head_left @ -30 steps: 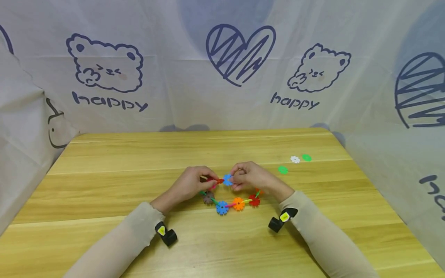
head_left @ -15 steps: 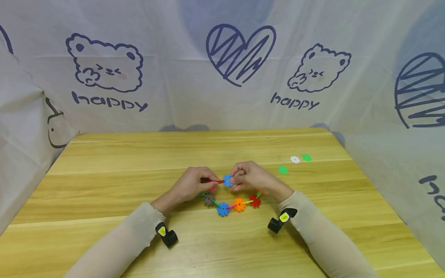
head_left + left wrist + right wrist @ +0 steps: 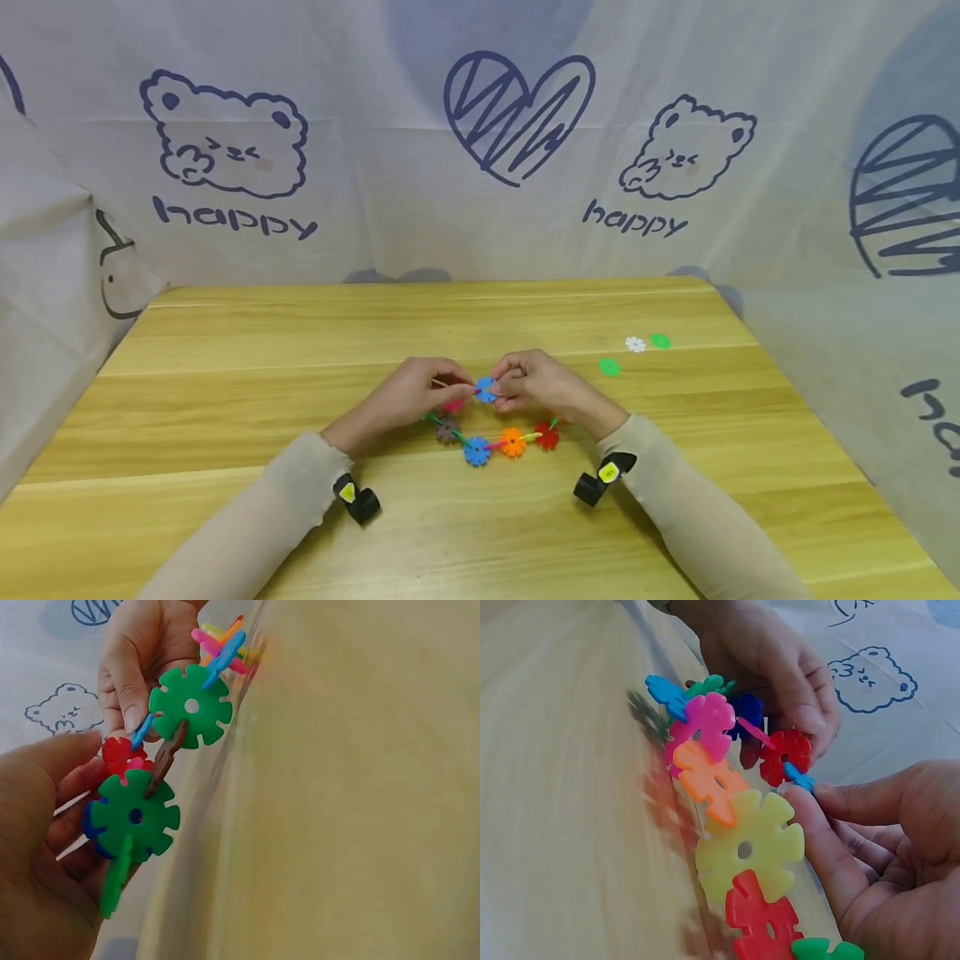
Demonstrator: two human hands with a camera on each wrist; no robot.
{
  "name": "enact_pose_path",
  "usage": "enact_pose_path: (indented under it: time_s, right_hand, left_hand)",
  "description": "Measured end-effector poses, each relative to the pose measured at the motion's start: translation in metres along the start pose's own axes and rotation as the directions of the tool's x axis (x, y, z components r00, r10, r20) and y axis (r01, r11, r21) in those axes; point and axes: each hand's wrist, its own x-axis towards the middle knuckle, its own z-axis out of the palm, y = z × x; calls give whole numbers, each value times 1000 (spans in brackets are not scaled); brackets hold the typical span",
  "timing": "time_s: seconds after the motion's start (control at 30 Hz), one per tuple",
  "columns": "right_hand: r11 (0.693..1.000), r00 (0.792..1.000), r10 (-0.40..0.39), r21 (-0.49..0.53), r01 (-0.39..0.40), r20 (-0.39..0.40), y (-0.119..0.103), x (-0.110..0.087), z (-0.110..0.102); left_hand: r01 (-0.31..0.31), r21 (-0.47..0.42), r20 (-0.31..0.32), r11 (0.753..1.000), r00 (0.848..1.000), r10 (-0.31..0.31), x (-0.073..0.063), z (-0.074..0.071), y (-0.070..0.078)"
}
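In the head view my left hand (image 3: pixel 416 396) and right hand (image 3: pixel 536 385) meet over the middle of the table. The right thumb and finger pinch a blue notched disc (image 3: pixel 486 389). My left hand pinches a red notched disc (image 3: pixel 796 745), plain in the right wrist view, with the blue disc at its edge. From the red disc a pink disc leads to a chain of interlocked discs. Below the hands in the head view hang or lie a grey-brown disc (image 3: pixel 447 430), a blue one, an orange disc (image 3: pixel 512 447) and a red one. Green discs (image 3: pixel 157 825) lie near the left palm.
Two green discs (image 3: pixel 609 367) and a white disc (image 3: pixel 635 344) lie apart at the back right of the wooden table (image 3: pixel 300 333). A printed white cloth (image 3: pixel 405 183) hangs behind the table and at its sides. Both wrists wear small black cameras.
The red disc in my left hand has turned and is now mostly hidden by the fingers. The blue disc has shifted slightly left, and the left fingertips now meet its edge.
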Motion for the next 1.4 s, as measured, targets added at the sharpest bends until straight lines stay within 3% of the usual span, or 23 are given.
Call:
enact_pose_path:
  time_s: [0.17,0.57,0.73,0.97,1.27,1.4]
  right_hand:
    - [1000,1000,9,2,-9,3,-1,-2,0]
    - [1000,1000,-2,22,2,-14,1,-3,1]
    - [996,999,-37,-78,35,-37,-1,-3,-5]
    - [964,982,-105,-259,62,-157,-3,-13,-36]
    - [958,960,-93,-286,14,-263,12,-32,-81]
    - [926,943,-127,-377,1,-309,17,-38,-99]
  left_hand:
    - [42,95,-5,995,999,-42,8,-5,2]
    - [151,-20,128,988,981,-147,29,-5,13]
    - [148,-41,127,988,982,-142,31,-5,10]
    - [140,-56,122,989,984,-133,32,-4,6]
    - [185,-37,115,982,977,-180,30,-3,5]
    - [186,-38,138,982,974,-180,30,-2,5]
